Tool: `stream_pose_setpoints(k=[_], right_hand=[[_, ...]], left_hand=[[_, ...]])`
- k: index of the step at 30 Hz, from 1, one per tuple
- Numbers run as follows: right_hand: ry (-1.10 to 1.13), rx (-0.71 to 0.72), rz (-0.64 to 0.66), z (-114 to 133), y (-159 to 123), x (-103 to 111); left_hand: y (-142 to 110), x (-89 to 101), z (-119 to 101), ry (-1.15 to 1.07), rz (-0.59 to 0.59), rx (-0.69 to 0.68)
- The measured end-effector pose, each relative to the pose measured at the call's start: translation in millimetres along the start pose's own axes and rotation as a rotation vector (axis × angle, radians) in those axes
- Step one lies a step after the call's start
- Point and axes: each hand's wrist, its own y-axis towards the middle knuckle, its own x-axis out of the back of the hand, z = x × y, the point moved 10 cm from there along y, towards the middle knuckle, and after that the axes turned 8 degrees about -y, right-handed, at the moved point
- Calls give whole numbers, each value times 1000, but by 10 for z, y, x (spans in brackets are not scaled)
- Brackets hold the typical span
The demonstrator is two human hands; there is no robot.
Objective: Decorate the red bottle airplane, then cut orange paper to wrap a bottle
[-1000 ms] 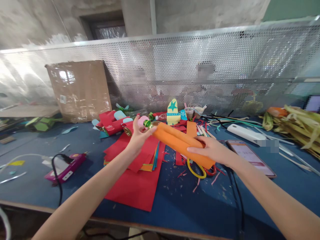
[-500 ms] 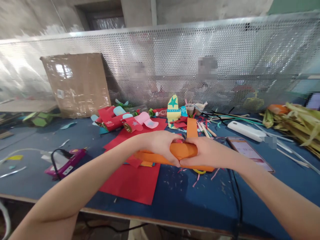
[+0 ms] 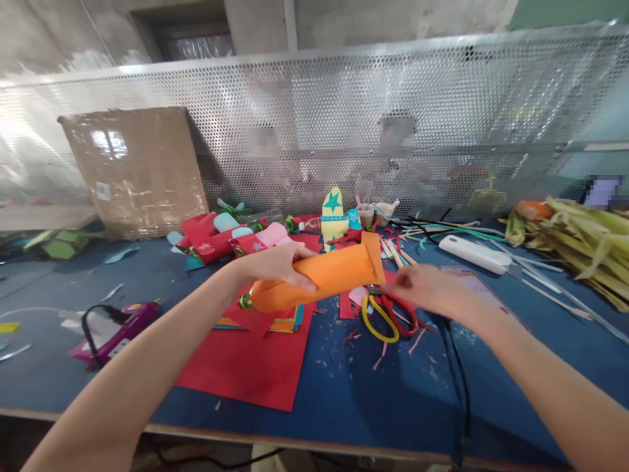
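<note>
My left hand (image 3: 285,265) is closed around a roll of orange paper (image 3: 339,270), which lies tilted above the table. A shiny green and gold tip, like a bottle neck (image 3: 246,300), sticks out of its left end; the right end flares into a loose flap. To the right of that flap is my right hand (image 3: 427,287), apart from the roll, with its fingers curled and smeared by motion. Just below it lie scissors (image 3: 381,321) with one yellow and one red handle loop, their blades mostly hidden. Red sheets (image 3: 246,373) lie beneath the roll.
Red-wrapped rolls (image 3: 216,242) and a yellow paper shape with stars (image 3: 332,216) stand at the back. A phone (image 3: 484,295), a white tool (image 3: 472,254) and corn husks (image 3: 584,242) lie right. A purple power strip (image 3: 118,334) and cardboard (image 3: 137,174) are left.
Both hands were on the orange paper; my right hand has let go and moved right. The paper now forms a roll tilted up to the right, and the scissors have come into view.
</note>
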Motion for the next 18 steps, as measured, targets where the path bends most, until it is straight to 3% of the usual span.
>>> stream_pose_setpoints(k=[2,5,8,13,15,18], right_hand=[[-101,32,113,58,-50,-280],[-108,28,80,103,-72,-465],[-57,30,79,80,-53,-540],[72,30,118,-68,-103,-515],[169,46,135,-114,-194,-547],[640,84,199,-105,-397,-682]], left_hand=[[-86,66,-86,-65,-14,-104],[-226,70,-180,-77,-27,-180],[-377,7,-279,-51,-45,-231],[-627,-11,-376,-13,-176,-299],[-729,9,-434,50,-242,-366],[-872,-19,-555,230,-305,-495]])
